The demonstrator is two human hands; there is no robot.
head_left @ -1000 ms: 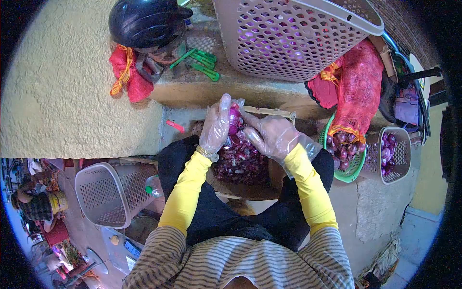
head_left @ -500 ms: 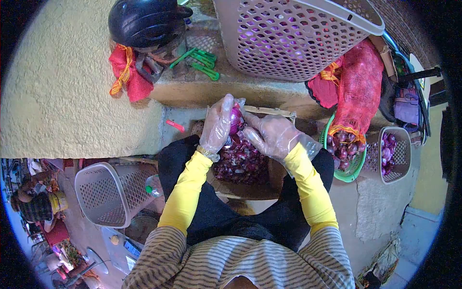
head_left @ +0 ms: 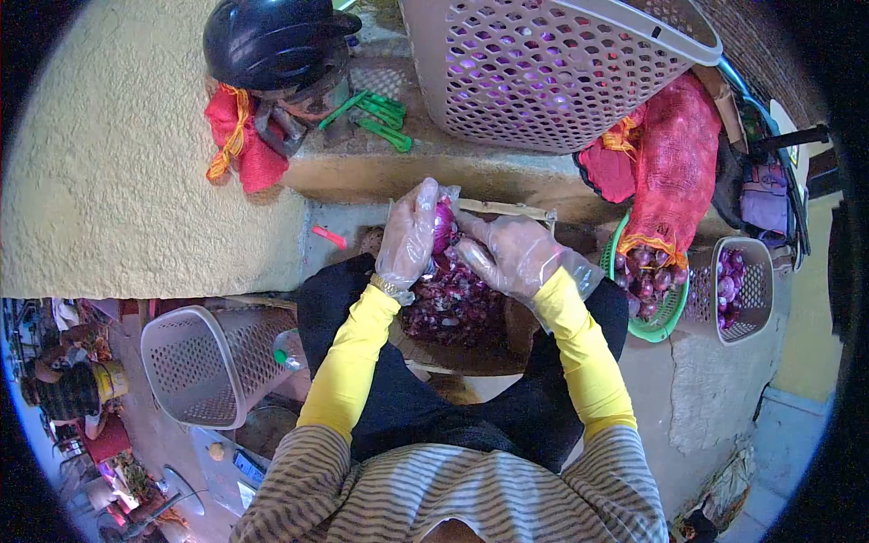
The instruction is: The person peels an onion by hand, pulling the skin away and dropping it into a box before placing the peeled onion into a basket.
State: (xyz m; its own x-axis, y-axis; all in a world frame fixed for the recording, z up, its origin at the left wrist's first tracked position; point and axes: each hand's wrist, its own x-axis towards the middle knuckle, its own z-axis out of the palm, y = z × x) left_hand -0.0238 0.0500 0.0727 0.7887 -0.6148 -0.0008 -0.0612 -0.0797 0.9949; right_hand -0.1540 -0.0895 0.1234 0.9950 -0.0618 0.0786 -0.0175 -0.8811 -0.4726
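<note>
My left hand (head_left: 409, 237), in a clear plastic glove, is wrapped round a purple-skinned red onion (head_left: 443, 226). From the other side, my right hand (head_left: 516, 253), gloved the same way, reaches to the onion with thumb and forefinger bent close to it. Whatever those fingers pinch is hidden or too small to make out. Both hands are above an open cardboard box (head_left: 520, 339) between my knees. Loose onion skins (head_left: 453, 308) lie heaped inside that box.
At my right, a green basket (head_left: 672, 319) holds red onions beneath a red mesh sack (head_left: 679, 154); a smaller crate (head_left: 769, 294) holds more. A large perforated crate (head_left: 543, 81) and black helmet (head_left: 272, 45) rest on the ledge. Another crate (head_left: 231, 380) and a person (head_left: 68, 385) are left.
Little differs: both hands stay at the onion above the box, with only a very slight shift of my right hand's fingers.
</note>
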